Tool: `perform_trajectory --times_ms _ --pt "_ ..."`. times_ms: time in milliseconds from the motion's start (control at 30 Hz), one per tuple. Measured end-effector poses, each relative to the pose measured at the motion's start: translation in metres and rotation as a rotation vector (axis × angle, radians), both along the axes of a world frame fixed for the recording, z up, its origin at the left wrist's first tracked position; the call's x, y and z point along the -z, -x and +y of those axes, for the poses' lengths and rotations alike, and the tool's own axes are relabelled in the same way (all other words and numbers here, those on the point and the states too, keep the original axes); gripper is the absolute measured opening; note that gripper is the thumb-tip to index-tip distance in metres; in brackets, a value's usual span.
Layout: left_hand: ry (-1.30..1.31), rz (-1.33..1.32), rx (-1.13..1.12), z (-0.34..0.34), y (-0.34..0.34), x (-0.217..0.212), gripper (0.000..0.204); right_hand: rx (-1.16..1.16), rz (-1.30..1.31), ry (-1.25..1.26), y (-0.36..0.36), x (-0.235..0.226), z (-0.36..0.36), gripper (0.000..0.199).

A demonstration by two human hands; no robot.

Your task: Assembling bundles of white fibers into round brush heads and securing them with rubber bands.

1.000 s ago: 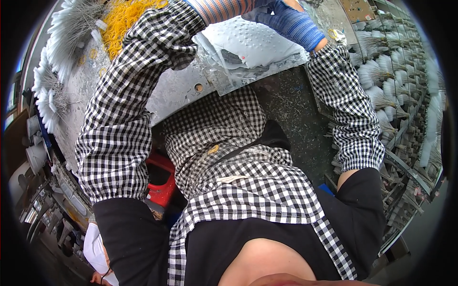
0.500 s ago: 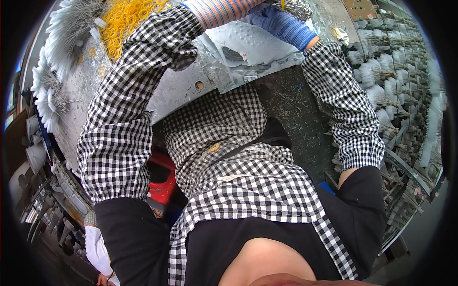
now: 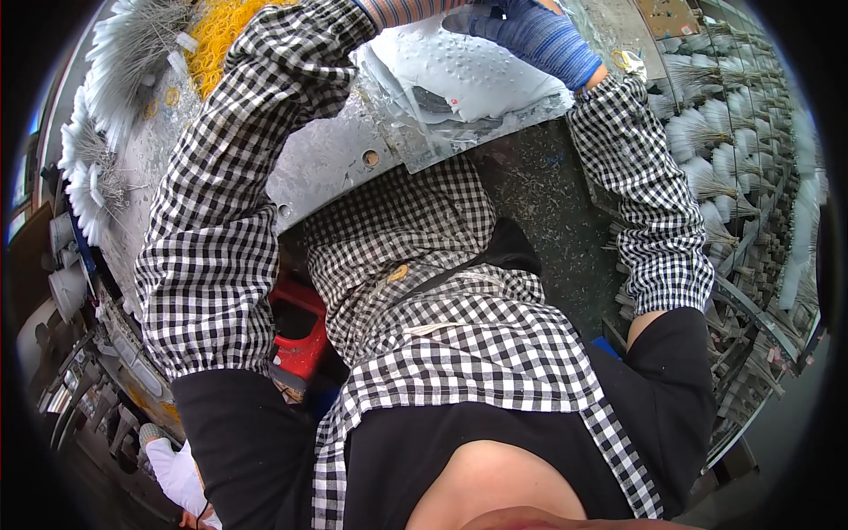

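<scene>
At the top edge my left hand, in an orange-and-blue striped glove, reaches over the metal worktable; its fingers are cut off by the frame. Beside it, my right hand wears a blue knit glove with some bare fingertip showing. Its fingers run up to the top edge, so I cannot tell whether it grips anything. Below both hands lies a whitish, bumpy sheet on the table. Left of my left forearm is a heap of yellow rubber bands.
Bundles of thin wires with white tufted ends line the table's left side. Racks of similar bundles fill the right. A red plastic stool stands below the table. Another person's white sleeve shows at lower left.
Both hands have shifted up slightly, the right one also to the right. The wire bundle with a yellow band by the right hand has gone from view.
</scene>
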State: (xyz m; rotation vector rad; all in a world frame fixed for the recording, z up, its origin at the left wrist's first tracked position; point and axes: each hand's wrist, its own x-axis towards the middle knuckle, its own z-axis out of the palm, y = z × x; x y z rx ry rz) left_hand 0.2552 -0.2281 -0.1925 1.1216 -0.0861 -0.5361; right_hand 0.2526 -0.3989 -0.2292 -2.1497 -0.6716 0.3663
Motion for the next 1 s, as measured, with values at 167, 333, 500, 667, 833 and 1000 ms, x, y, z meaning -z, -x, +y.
perform_trajectory --times_ms 167,333,500,667,833,1000 --pt "-0.154 -0.363 0.098 -0.005 -0.003 -0.017 0.029 0.158 0.116 0.128 0.004 -0.003 -0.011 0.043" --pt "-0.741 -1.505 -0.118 0.004 -0.003 0.006 0.022 -0.037 -0.366 0.094 0.001 0.011 -0.011 0.038" --pt "-1.516 -1.83 0.051 0.006 0.021 -0.008 0.017 -0.025 -0.551 0.03 0.005 0.05 -0.009 0.037" --pt "-1.411 -1.817 0.054 -0.007 0.015 -0.006 0.017 -0.106 -0.698 0.174 -0.037 0.157 -0.065 0.039" --pt "-1.41 -1.833 -0.024 0.013 0.02 -0.001 0.018 -0.048 -0.21 0.411 0.001 0.071 -0.003 0.034" --pt "-1.404 -1.795 0.0 0.004 0.015 -0.003 0.018 -0.029 -0.283 0.311 -0.006 0.081 -0.018 0.029"
